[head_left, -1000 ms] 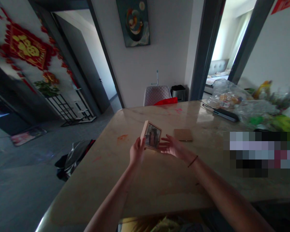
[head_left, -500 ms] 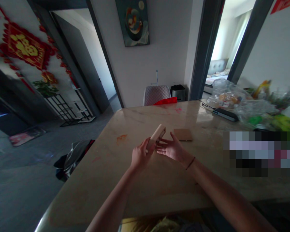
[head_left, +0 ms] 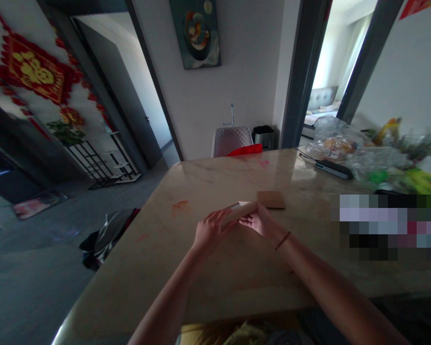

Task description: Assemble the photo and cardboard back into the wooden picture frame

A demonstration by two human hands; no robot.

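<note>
Above the table I hold a flat, pale, box-like thing between both hands; its exact kind is not clear. My left hand is closed on its left end, with the fingers over the far side. At its right end, my right hand grips it with the thumb on top and the fingers curled below. Much of its underside is hidden. Just beyond my right hand, a thin brown square like cardboard lies on the stone-look table.
A dark elongated device with a cord lies at the right, near clear plastic bags and a yellow-green packet. Part of the right side is pixelated. A quilted chair stands beyond the far edge, and a bag is on the floor at left.
The pale box-like thing has tilted from upright toward lying flat, its far end swinging right. My right hand, spread beside it before, has closed on its right end.
</note>
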